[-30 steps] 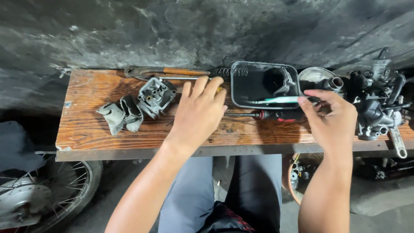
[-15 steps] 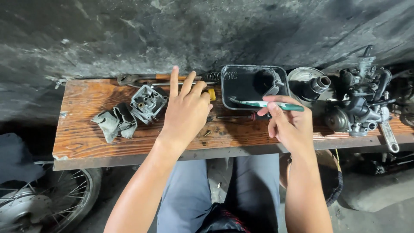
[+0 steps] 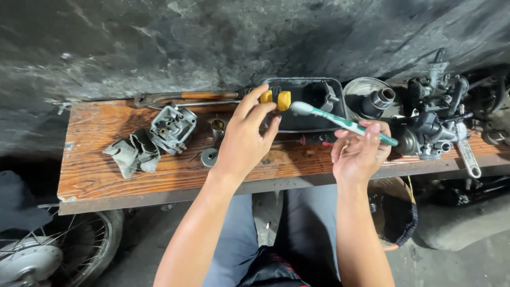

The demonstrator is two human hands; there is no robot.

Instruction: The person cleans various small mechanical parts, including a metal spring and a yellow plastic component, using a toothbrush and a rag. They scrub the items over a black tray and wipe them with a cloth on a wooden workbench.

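Tray (image 3: 340, 123), perhaps carburettor (image 3: 430, 125), beyond hands.

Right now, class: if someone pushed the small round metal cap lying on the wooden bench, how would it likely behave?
The round metal cap lies flat on the wooden bench, so it would probably slide, not tip. Set on edge, its round shape would likely let it roll. It looks like solid metal, so probably stiff and fairly heavy for its size.
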